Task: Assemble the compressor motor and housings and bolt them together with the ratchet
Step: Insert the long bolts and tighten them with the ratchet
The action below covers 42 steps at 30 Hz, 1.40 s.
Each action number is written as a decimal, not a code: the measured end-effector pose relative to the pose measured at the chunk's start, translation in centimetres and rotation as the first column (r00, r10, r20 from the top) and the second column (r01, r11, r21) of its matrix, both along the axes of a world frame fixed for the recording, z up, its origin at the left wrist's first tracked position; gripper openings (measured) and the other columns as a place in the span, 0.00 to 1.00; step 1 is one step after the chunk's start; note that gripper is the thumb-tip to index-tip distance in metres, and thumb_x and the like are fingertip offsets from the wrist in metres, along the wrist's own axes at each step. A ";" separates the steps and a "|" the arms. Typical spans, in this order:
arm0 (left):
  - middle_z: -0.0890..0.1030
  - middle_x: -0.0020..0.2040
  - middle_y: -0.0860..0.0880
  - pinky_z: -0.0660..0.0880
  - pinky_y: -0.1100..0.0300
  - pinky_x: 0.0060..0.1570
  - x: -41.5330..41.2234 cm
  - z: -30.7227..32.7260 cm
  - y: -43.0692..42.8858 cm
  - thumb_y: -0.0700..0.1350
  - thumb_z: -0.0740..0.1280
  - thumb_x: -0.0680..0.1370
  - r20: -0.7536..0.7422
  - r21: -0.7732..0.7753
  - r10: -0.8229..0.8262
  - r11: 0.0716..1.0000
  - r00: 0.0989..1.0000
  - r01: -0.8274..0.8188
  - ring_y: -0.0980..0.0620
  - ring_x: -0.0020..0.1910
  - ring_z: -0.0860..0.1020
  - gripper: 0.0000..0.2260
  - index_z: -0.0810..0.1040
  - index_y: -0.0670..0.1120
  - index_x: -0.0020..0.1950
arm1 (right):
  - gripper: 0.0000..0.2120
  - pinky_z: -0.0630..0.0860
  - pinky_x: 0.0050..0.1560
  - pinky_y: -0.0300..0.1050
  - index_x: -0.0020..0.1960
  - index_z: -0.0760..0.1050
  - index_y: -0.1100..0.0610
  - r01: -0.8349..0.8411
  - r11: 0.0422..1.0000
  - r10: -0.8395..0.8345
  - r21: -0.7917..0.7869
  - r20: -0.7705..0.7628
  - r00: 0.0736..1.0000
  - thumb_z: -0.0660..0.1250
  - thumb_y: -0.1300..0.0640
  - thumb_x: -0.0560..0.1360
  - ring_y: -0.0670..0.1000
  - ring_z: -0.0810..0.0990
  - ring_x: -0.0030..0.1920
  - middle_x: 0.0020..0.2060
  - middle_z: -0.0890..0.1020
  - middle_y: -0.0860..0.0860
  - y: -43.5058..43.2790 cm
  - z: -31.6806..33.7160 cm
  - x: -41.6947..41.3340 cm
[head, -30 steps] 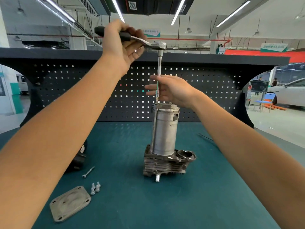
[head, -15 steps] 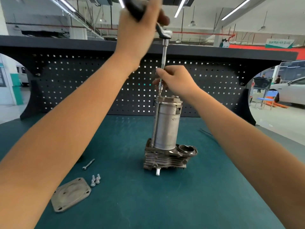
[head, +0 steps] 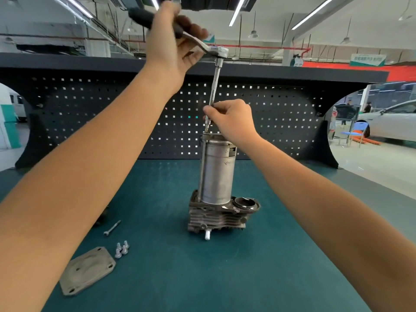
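Head view: left hand (head: 171,46) grip, closed round the ratchet (head: 217,51), has swung its handle back leftward; right hand (head: 234,122) grip pinches the extension (head: 215,86), so tightening appears underway.

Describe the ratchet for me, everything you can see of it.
The ratchet is held high above the bench, its handle sloping up to the left. It has a dark grip, a bright metal neck and a rounded head. The left hand grips the handle, hiding most of it. A long, thin, shiny extension bar drops from the head, slightly tilted, to the top edge of the upright motor cylinder. The right hand pinches the bar's lower part. Its tip is too small to make out.
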<state>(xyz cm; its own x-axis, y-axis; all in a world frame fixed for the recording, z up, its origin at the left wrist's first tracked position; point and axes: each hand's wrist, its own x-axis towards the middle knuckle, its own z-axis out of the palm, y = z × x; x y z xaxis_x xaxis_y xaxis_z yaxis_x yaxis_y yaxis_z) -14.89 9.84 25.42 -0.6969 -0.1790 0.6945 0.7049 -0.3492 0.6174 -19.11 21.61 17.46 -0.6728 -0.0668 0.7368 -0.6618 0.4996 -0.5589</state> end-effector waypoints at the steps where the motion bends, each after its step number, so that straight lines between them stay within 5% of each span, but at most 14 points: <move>1: 0.77 0.31 0.51 0.75 0.57 0.45 0.4 -0.4 0.5 0.43 0.60 0.79 -0.085 -0.094 0.107 0.989 0.991 -0.115 0.51 0.41 0.80 0.10 0.70 0.45 0.37 | 0.16 0.64 0.25 0.33 0.39 0.80 0.67 0.045 0.999 -0.045 0.009 -0.020 0.999 0.67 0.53 0.75 0.44 0.65 0.22 0.21 0.71 0.51 -0.3 0.1 0.0; 5: 0.77 0.32 0.53 0.75 0.62 0.46 1.7 -1.5 2.0 0.42 0.61 0.78 -0.453 -0.255 0.355 0.828 0.818 -0.500 0.57 0.36 0.78 0.13 0.71 0.50 0.33 | 0.16 0.76 0.35 0.39 0.46 0.81 0.66 0.035 0.999 -0.035 -0.005 -0.015 0.999 0.70 0.51 0.73 0.53 0.78 0.32 0.36 0.84 0.58 -0.5 0.5 0.2; 8: 0.79 0.30 0.51 0.77 0.59 0.45 1.7 -0.7 1.1 0.40 0.61 0.79 -0.248 -0.056 0.274 0.954 0.929 -0.296 0.53 0.36 0.80 0.14 0.72 0.46 0.33 | 0.16 0.68 0.30 0.25 0.56 0.80 0.60 -0.095 0.995 0.094 0.007 0.116 0.989 0.67 0.50 0.75 0.38 0.74 0.31 0.33 0.80 0.43 0.4 1.1 0.6; 12: 0.78 0.30 0.46 0.78 0.58 0.40 0.5 0.2 -0.9 0.39 0.59 0.77 -0.039 0.237 -0.083 0.967 0.996 0.090 0.48 0.34 0.80 0.11 0.70 0.42 0.34 | 0.18 0.70 0.57 0.36 0.69 0.69 0.59 -0.259 0.965 0.240 0.036 0.272 0.932 0.57 0.55 0.81 0.42 0.75 0.53 0.56 0.76 0.43 1.1 1.7 0.4; 15: 0.78 0.28 0.47 0.78 0.59 0.38 -0.1 0.6 -1.4 0.41 0.58 0.77 0.031 0.303 -0.201 0.935 0.979 0.183 0.49 0.33 0.81 0.12 0.69 0.43 0.33 | 0.10 0.73 0.60 0.53 0.58 0.74 0.62 -0.390 0.918 0.391 -0.066 0.301 0.870 0.56 0.61 0.81 0.49 0.81 0.45 0.49 0.81 0.53 0.7 1.5 0.6; 17: 0.79 0.29 0.48 0.77 0.58 0.41 -0.1 0.6 -1.3 0.42 0.58 0.78 0.079 0.258 -0.193 0.952 0.978 0.167 0.50 0.35 0.81 0.12 0.69 0.44 0.33 | 0.08 0.75 0.57 0.55 0.51 0.75 0.62 -0.359 0.924 0.381 -0.132 0.241 0.892 0.58 0.63 0.80 0.51 0.82 0.41 0.44 0.83 0.56 0.4 1.2 0.4; 20: 0.79 0.34 0.47 0.74 0.62 0.40 0.4 -0.2 -0.1 0.40 0.61 0.77 -0.036 -0.059 0.153 0.986 0.988 -0.155 0.55 0.36 0.80 0.11 0.70 0.46 0.35 | 0.10 0.79 0.48 0.40 0.46 0.79 0.63 -0.147 0.987 0.154 -0.061 0.116 0.981 0.61 0.60 0.79 0.51 0.82 0.37 0.42 0.84 0.57 -0.6 0.7 0.3; 23: 0.81 0.36 0.43 0.75 0.60 0.45 1.3 -1.0 1.2 0.42 0.63 0.77 -0.453 -0.275 0.473 0.732 0.755 -0.624 0.51 0.37 0.79 0.13 0.74 0.47 0.32 | 0.14 0.75 0.34 0.39 0.43 0.80 0.66 0.039 0.998 -0.037 0.050 -0.040 0.999 0.63 0.57 0.78 0.46 0.74 0.26 0.36 0.84 0.58 -1.6 0.6 0.2; 25: 0.81 0.34 0.48 0.75 0.62 0.48 1.6 -1.0 1.1 0.44 0.63 0.78 -0.507 -0.297 0.480 0.683 0.716 -0.668 0.55 0.37 0.79 0.13 0.75 0.47 0.33 | 0.13 0.74 0.33 0.38 0.43 0.81 0.65 0.007 0.997 -0.007 0.080 -0.008 1.000 0.65 0.55 0.77 0.42 0.73 0.26 0.34 0.83 0.55 -1.3 1.2 0.2; 29: 0.80 0.31 0.50 0.79 0.58 0.46 0.6 0.4 -0.5 0.39 0.62 0.78 -0.174 -0.030 0.196 0.979 0.965 -0.204 0.52 0.35 0.81 0.11 0.72 0.43 0.35 | 0.10 0.75 0.55 0.55 0.50 0.79 0.56 -0.210 0.971 0.183 0.118 0.201 0.962 0.61 0.52 0.79 0.54 0.80 0.45 0.50 0.83 0.59 0.1 2.7 -0.1; 32: 0.78 0.33 0.44 0.80 0.56 0.41 -1.0 0.5 -2.1 0.40 0.60 0.77 0.002 0.235 -0.118 0.965 0.993 0.114 0.48 0.35 0.81 0.09 0.70 0.41 0.37 | 0.11 0.76 0.55 0.46 0.59 0.72 0.57 -0.392 0.919 0.382 -0.037 0.327 0.864 0.56 0.55 0.81 0.50 0.82 0.48 0.51 0.82 0.53 0.1 2.9 -0.5; 36: 0.78 0.31 0.46 0.78 0.57 0.36 -2.0 0.6 -2.9 0.42 0.58 0.77 0.077 0.379 -0.275 0.897 0.958 0.227 0.48 0.35 0.81 0.11 0.69 0.43 0.35 | 0.07 0.78 0.44 0.38 0.50 0.74 0.63 -0.382 0.922 0.383 -0.058 0.275 0.882 0.58 0.63 0.80 0.45 0.82 0.37 0.41 0.82 0.52 0.1 2.2 -0.5; 40: 0.78 0.33 0.47 0.79 0.58 0.44 -0.5 0.0 -0.8 0.39 0.60 0.78 -0.031 0.033 0.053 0.998 0.998 -0.052 0.51 0.36 0.80 0.10 0.69 0.44 0.36 | 0.14 0.77 0.45 0.40 0.44 0.77 0.68 -0.049 0.988 0.043 0.144 0.046 0.998 0.60 0.59 0.79 0.48 0.80 0.35 0.41 0.85 0.56 -0.7 1.7 -0.3; 42: 0.78 0.33 0.48 0.77 0.58 0.45 0.3 -0.9 0.5 0.41 0.62 0.78 -0.383 -0.208 0.416 0.831 0.825 -0.516 0.52 0.36 0.79 0.10 0.72 0.45 0.36 | 0.15 0.75 0.42 0.44 0.41 0.78 0.67 0.121 0.970 -0.098 0.212 -0.113 0.989 0.61 0.57 0.79 0.52 0.79 0.35 0.38 0.84 0.58 -1.4 1.4 -0.1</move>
<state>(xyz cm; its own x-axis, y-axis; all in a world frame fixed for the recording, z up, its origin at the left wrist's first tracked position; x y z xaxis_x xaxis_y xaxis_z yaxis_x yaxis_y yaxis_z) -14.60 10.36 24.51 -0.3213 -0.1818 0.9294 0.9047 0.2311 0.3579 -19.24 20.17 18.89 -0.6079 -0.1634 0.7771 -0.6437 0.6744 -0.3617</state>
